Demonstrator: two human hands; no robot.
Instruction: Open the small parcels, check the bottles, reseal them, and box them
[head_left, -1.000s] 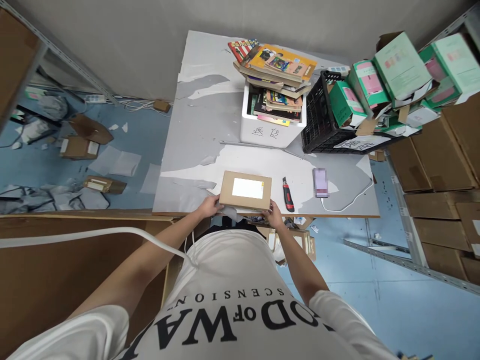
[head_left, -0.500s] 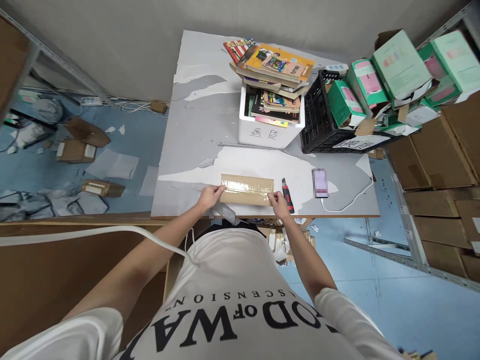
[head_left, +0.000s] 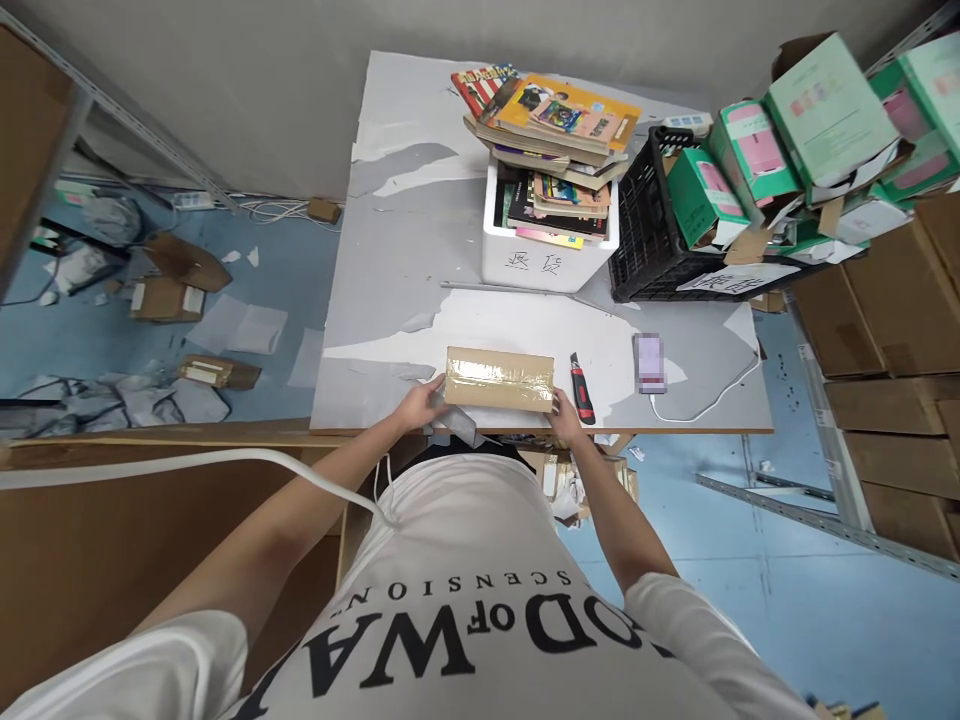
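A long brown cardboard box with shiny clear tape along its top is at the table's front edge. My left hand grips its left end, and my right hand grips its right end; fingertips are partly hidden by the box. Just right of my right hand lies a red and black utility knife. A grey scrap of wrapping hangs at the table edge below the box's left end.
Behind the box stands a white bin heaped with books. To its right, a black crate holds several green boxes. A phone with a white cable lies on the table. Cartons are stacked at the right.
The box has tipped so that more of its depth shows, and my hands have shifted from its upper corners to lower on its ends. The view has moved slightly.
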